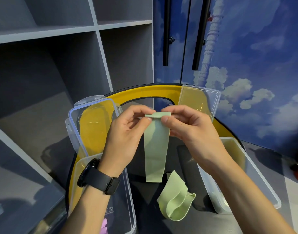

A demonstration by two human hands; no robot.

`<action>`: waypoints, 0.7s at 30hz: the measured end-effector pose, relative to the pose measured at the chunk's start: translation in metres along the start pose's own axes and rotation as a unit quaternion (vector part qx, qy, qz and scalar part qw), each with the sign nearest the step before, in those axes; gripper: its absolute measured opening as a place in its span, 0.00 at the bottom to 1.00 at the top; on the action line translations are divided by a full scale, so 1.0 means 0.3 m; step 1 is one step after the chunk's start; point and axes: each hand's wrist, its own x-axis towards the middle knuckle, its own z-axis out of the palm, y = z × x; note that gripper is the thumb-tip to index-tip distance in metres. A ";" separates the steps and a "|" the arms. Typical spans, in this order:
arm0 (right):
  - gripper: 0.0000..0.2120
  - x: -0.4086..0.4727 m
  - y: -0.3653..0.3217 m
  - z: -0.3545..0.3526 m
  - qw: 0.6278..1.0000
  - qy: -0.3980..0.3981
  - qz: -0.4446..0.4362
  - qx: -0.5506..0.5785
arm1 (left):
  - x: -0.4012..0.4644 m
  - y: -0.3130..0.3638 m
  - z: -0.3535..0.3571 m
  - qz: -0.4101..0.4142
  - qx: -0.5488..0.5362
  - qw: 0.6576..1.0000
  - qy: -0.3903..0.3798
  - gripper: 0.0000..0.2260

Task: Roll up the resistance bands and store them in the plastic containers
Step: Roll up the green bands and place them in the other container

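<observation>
While the roll is only just begun, most of the work looks to lie ahead.

Progress: the first turn is being folded over at the top edge of the held band [155,146]; the rest of it hangs flat and unrolled at the centre of the frame.
Left hand [126,132]: thumb and fingertips pinch the left end of the small roll.
Right hand [187,125]: thumb and fingers pinch the right end of the same roll.
Second band [175,198]: lies loose and crumpled on the dark surface at lower centre, not yet rolled.
Left container [129,208]: open at lower left; something pink shows at its bottom edge (too little visible to name it).
Right container [256,179]: open at lower right; a pale green shape shows through its near wall, possibly a stored band, though that cannot be told.
Lids: one lid [74,125] stands off at centre left, another lid [212,98] at upper centre right, so closing is still to do.
Materials: the bands are thin, matte, pale green and limp like soft rubber sheet; the containers are clear, rigid plastic with rounded corners and clip tabs.
Table [144,92]: round, with a glossy yellow rim and a dark centre.
</observation>
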 end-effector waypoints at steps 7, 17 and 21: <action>0.05 0.005 0.019 -0.005 1.000 0.021 -0.012 -0.008 | -0.009 -0.006 -0.011 -0.060 -0.051 0.996 -0.043 0.13; 0.06 0.002 0.024 -0.003 1.000 -0.013 -0.013 0.001 | -0.010 -0.010 -0.003 -0.017 0.021 1.000 -0.004 0.13; 0.08 0.002 0.025 -0.003 0.999 -0.035 0.023 0.019 | -0.013 -0.019 -0.001 -0.005 0.032 0.999 0.013 0.13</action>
